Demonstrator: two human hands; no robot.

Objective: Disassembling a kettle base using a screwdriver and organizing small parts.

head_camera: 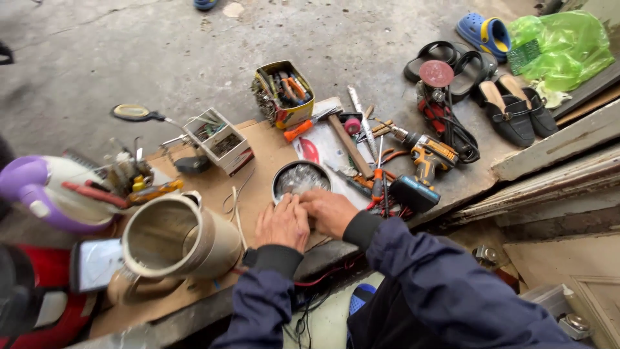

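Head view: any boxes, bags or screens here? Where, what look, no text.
Yellow open-top box: far edge of cardboard mat, packed with tools.
White open-top box: left of the yellow one, small parts inside.
Green translucent plastic bag: top right, by the shoes.
Pale-faced meter screen: lower left, dark frame.

Whatever the left hand and right hand press on is covered by the hands themselves, just at six o'clock of the round metal dish. The red appliance at eight o'clock is cut by the frame edge. The small box holds bits too small to tell.
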